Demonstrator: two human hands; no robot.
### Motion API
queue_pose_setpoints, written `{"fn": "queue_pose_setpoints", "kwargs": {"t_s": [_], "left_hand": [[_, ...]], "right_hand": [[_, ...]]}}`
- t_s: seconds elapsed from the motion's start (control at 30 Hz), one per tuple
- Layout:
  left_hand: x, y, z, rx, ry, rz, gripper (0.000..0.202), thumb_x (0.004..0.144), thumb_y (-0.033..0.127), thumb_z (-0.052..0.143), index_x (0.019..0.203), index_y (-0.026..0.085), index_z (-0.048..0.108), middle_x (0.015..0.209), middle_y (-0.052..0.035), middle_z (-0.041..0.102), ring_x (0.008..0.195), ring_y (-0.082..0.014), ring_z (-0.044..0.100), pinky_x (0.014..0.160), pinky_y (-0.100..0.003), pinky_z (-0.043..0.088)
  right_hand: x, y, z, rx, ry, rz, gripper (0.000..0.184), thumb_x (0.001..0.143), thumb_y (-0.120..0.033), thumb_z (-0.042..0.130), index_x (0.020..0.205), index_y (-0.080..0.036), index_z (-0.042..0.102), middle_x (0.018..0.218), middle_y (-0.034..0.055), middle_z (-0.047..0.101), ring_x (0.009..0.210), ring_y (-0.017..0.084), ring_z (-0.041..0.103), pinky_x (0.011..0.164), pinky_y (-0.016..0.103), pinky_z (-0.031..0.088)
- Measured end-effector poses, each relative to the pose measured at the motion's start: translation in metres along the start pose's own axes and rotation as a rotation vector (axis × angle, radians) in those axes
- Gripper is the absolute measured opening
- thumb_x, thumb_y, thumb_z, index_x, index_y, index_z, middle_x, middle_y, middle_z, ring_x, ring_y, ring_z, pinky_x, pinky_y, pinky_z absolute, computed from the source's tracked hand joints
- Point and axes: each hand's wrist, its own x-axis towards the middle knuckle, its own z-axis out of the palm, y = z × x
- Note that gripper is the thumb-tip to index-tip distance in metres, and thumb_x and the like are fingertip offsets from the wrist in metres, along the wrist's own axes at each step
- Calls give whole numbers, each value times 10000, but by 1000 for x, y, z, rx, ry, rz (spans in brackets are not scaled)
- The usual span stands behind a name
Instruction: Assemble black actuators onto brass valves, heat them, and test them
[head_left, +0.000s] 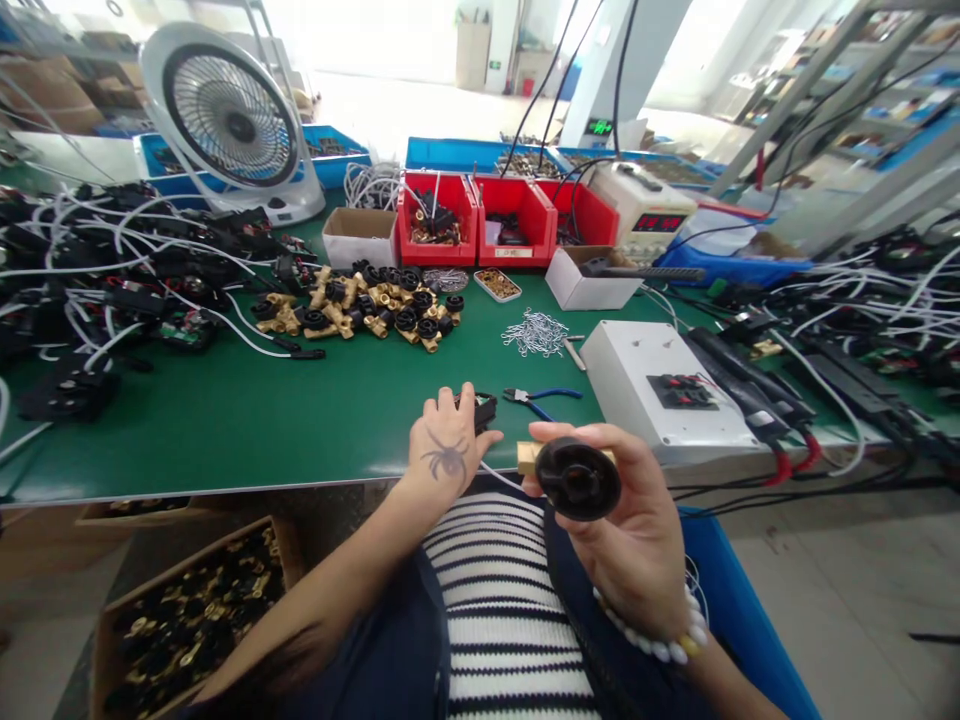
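Black-capped brass fitting [577, 480] at 4 o'clock, pinched by the right hand's fingers [634, 455]; left hand [442, 445], 7 o'clock, is at a black module [487, 412], can't tell if gripping. Looks like a checking step; next calls for steady alignment imo.

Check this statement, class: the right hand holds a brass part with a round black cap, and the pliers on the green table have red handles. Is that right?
No: in the head view, the pliers on the green table have blue handles, not red. The right hand does hold a brass part with a round black cap.
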Motion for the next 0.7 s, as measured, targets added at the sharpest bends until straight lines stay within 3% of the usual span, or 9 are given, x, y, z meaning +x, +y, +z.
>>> {"fn": "queue_pose_setpoints", "kwargs": {"t_s": [0.13, 0.23, 0.33, 0.47, 0.6, 0.7], "left_hand": [[6, -15, 5, -252, 37, -8, 480, 861, 295, 621, 1304, 122, 550, 1227, -204, 565, 1079, -375, 602, 927, -501, 479], [9, -33, 4, -548, 48, 1, 486, 836, 367, 617, 1278, 181, 539, 1253, -134, 571, 1130, -310, 586, 1005, -462, 451], [7, -42, 2, -890, -4, -5, 532, 816, 419, 565, 1284, 180, 487, 1238, -107, 607, 1096, -259, 617, 930, -395, 520], [2, -36, -6, -1255, -70, -71, 499, 799, 359, 460, 1240, 127, 483, 1152, -129, 655, 1004, -231, 671, 856, -371, 563], [-5, -24, -22, -1813, -93, -256, 336, 834, 283, 520, 1136, 144, 568, 1041, -106, 702, 912, -191, 691, 856, -331, 561], [-13, -17, -35, -1969, -78, -280, 264, 895, 279, 529, 1114, 153, 606, 1011, -102, 715, 912, -186, 689, 847, -325, 565]], "right_hand": [[-2, -1, -1, -3, 17, -2, 368, 844, -176, 737, 1156, -350, 645, 1207, -28, 671, 883, 88, 672, 923, 236, 541], [-3, 0, 0, 5, 20, -1, 367, 845, -173, 735, 1153, -350, 645, 1209, -28, 667, 880, 92, 672, 928, 252, 542], [-3, 0, 1, 4, 14, -1, 372, 848, -168, 731, 1158, -352, 642, 1204, -25, 669, 844, 87, 672, 901, 251, 552], [-2, -2, 3, 13, 16, 24, 359, 831, -209, 757, 1146, -343, 651, 1175, -13, 684, 835, 86, 671, 812, 211, 562], [-2, -1, 2, 75, 35, 120, 337, 822, -304, 771, 1135, -305, 647, 927, -18, 709, 718, 72, 649, 706, 177, 552], [-1, 2, 1, 123, 36, 224, 286, 859, -399, 719, 1080, -247, 620, 879, 9, 715, 623, 68, 609, 617, 179, 527]]}}
